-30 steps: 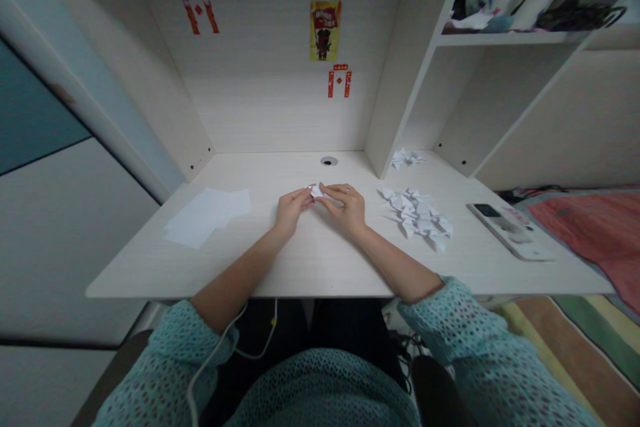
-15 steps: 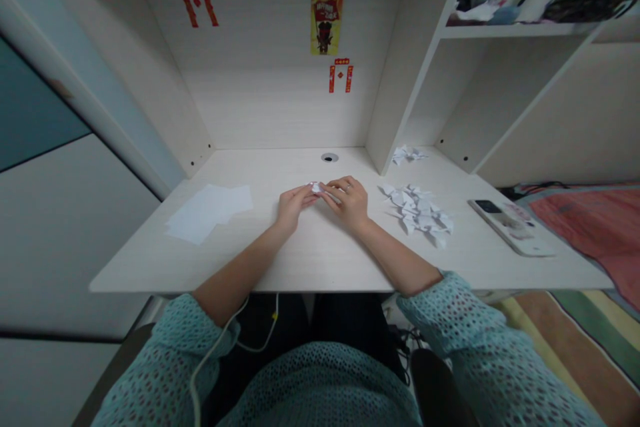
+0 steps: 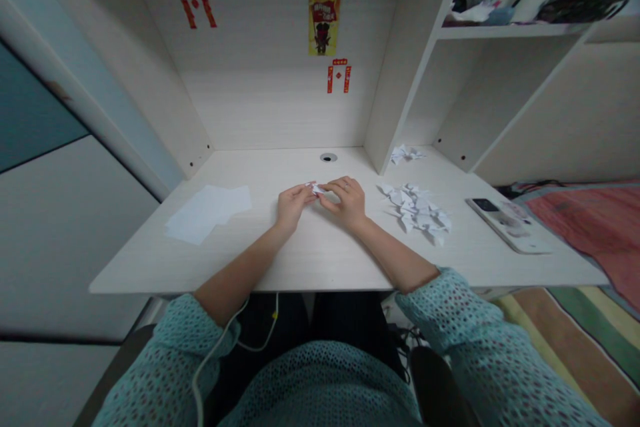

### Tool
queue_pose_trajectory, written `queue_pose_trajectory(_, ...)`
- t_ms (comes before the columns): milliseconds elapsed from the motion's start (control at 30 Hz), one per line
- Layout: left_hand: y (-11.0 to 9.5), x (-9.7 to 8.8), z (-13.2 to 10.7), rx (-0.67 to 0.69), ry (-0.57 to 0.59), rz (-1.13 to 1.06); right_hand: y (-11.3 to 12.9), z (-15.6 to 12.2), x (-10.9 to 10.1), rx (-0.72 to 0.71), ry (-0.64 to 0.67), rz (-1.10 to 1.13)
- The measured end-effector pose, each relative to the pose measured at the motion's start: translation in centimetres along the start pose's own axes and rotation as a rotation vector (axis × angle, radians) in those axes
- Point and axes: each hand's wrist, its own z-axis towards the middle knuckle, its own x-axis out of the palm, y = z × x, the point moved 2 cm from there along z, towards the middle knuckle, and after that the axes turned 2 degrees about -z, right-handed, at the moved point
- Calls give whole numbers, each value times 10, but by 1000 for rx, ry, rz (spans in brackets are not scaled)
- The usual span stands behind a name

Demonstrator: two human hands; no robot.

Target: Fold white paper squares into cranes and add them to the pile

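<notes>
A small folded piece of white paper (image 3: 316,189) is held between my two hands, above the middle of the desk. My left hand (image 3: 293,203) pinches it from the left side. From the right, the fingertips of my right hand (image 3: 347,199) close on its other end. Its exact shape is partly covered by my fingers. Right of my hands lies a pile of folded white paper pieces (image 3: 417,210). Flat white paper sheets (image 3: 207,212) rest on the desk to the left.
A phone (image 3: 507,225) lies on the right part of the white desk (image 3: 320,260). More folded papers (image 3: 407,154) sit behind the upright divider (image 3: 400,73). A round cable hole (image 3: 329,157) is at the back. A white cable (image 3: 200,373) hangs by my left sleeve.
The fingers of my right hand have shifted slightly on the paper, and the paper's angle has changed a little. The whole view has moved slightly.
</notes>
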Motion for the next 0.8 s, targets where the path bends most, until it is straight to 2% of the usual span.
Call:
queue_pose_trajectory(400, -3, 0, -1, 7, 0, 25, -1, 0, -2, 107, 27, 60)
queue_pose_trajectory(633, -6, 1, -1, -2, -20, 2, -3, -2, -1, 45, -24, 66)
queue_pose_trajectory(800, -3, -2, 2, 22, -29, 9, -4, -2, 1, 27, -14, 82)
